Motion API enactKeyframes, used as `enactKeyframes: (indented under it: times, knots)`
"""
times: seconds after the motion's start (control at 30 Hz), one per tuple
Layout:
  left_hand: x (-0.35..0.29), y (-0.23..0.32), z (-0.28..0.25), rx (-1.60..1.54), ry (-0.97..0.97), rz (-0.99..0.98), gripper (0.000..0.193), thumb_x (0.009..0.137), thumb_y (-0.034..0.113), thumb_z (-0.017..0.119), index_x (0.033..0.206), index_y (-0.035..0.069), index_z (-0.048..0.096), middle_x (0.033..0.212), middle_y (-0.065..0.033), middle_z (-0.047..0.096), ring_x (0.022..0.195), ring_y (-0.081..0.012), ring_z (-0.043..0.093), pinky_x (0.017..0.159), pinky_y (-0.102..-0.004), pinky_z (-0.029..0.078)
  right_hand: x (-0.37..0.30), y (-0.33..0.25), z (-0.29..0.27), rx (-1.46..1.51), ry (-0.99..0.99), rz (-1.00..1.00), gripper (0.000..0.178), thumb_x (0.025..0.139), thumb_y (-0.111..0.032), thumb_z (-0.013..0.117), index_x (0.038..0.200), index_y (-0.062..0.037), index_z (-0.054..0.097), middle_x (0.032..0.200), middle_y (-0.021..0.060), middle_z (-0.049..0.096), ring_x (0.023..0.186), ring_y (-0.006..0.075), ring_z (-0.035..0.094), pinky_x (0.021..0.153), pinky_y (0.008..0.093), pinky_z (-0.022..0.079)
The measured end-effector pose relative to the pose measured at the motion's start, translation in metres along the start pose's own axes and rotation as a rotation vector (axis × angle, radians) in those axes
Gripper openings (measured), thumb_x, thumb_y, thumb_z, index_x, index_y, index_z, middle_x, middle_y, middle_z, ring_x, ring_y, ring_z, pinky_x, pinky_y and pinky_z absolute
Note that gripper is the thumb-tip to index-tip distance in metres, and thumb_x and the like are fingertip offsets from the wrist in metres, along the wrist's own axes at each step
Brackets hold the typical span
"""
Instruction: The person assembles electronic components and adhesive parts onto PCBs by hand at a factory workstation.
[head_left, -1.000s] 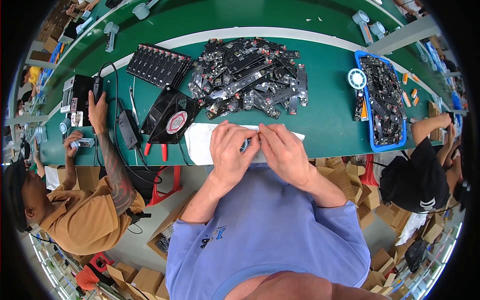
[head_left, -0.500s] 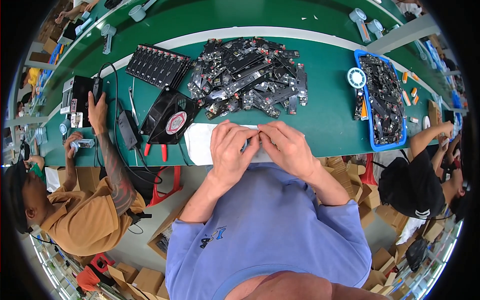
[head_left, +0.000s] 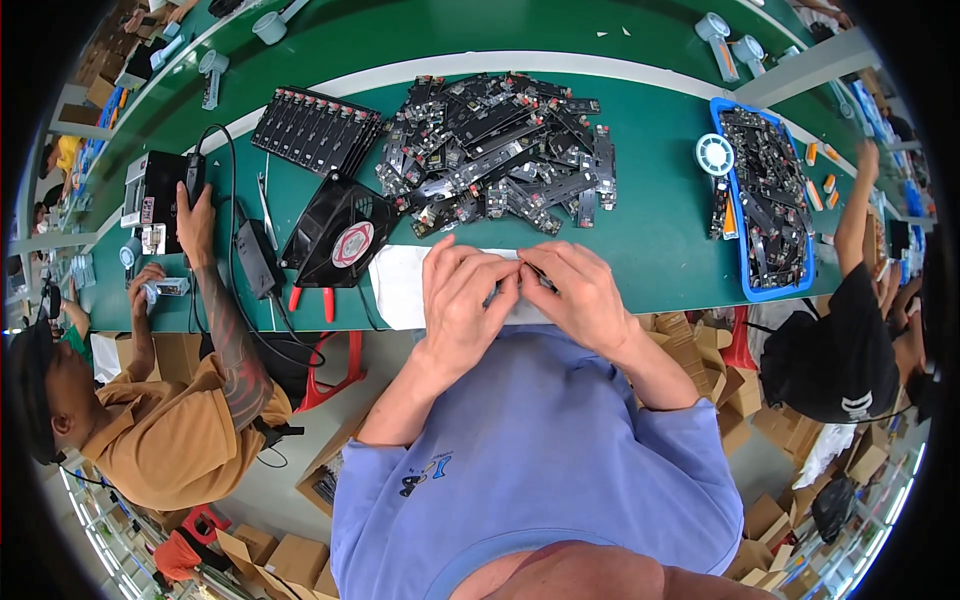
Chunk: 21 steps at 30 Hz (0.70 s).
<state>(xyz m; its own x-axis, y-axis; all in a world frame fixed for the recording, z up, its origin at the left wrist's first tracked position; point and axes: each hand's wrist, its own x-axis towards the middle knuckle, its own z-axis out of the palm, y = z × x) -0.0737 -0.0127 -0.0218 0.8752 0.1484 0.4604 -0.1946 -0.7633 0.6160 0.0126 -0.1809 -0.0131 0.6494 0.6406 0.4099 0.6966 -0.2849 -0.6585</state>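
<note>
Both hands meet over a white sheet (head_left: 393,292) at the table's near edge. My left hand (head_left: 462,300) is closed, its thumb and forefinger pinched together. My right hand (head_left: 575,295) is closed the same way, its fingertips almost touching the left ones. A sliver of something dark shows at the right fingers; the rest is hidden by the hands, so its kind cannot be told. Just beyond lies a large heap of small black circuit boards (head_left: 500,150). Left of the sheet stands a black square fan (head_left: 340,230).
Uncut board panels (head_left: 315,130), tweezers (head_left: 265,205), red-handled pliers (head_left: 328,304) and a black power adapter (head_left: 258,260) lie leftward. A blue tray (head_left: 745,270) of boards and a small handheld fan (head_left: 714,157) are at right. A co-worker (head_left: 180,430) sits left, another (head_left: 835,350) right.
My hands stay nearly in place, with slight finger shifts; a little more of the dark thing shows at the right fingers. The co-worker on the right has raised an arm away from the table.
</note>
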Motion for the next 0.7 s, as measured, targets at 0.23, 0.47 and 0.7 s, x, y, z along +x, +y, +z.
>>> enactKeyframes:
  times: [0.23,0.47,0.7]
  knots:
    - [0.002,0.001,0.000,-0.014,0.001,-0.063,0.017,0.080,0.005,0.084,0.094,0.008,0.075,0.092,-0.0016,0.074,0.097,-0.0237,0.065,0.112,-0.0499,0.041,0.000,0.010,0.005,0.046,0.009,-0.068,0.029,0.079,-0.002,0.082,0.106,0.0028,0.072,0.099,0.0140,0.073,0.085,0.0325,0.071,0.077,0.0416,0.057]
    - [0.001,-0.001,0.001,-0.006,0.003,-0.030,0.018,0.078,0.005,0.084,0.093,0.008,0.074,0.089,-0.0022,0.073,0.095,-0.0246,0.065,0.111,-0.0502,0.043,0.006,0.014,-0.001,0.076,-0.037,-0.167,0.029,0.079,-0.002,0.081,0.106,0.0034,0.072,0.096,0.0126,0.071,0.086,0.0302,0.070,0.077,0.0410,0.055]
    - [-0.001,-0.002,0.003,0.003,0.018,-0.010,0.018,0.078,0.005,0.084,0.093,0.008,0.074,0.088,-0.0031,0.072,0.094,-0.0253,0.066,0.110,-0.0504,0.045,0.009,0.017,-0.003,0.078,-0.064,-0.219,0.030,0.080,-0.004,0.081,0.107,0.0040,0.072,0.095,0.0122,0.070,0.085,0.0296,0.069,0.075,0.0405,0.054]
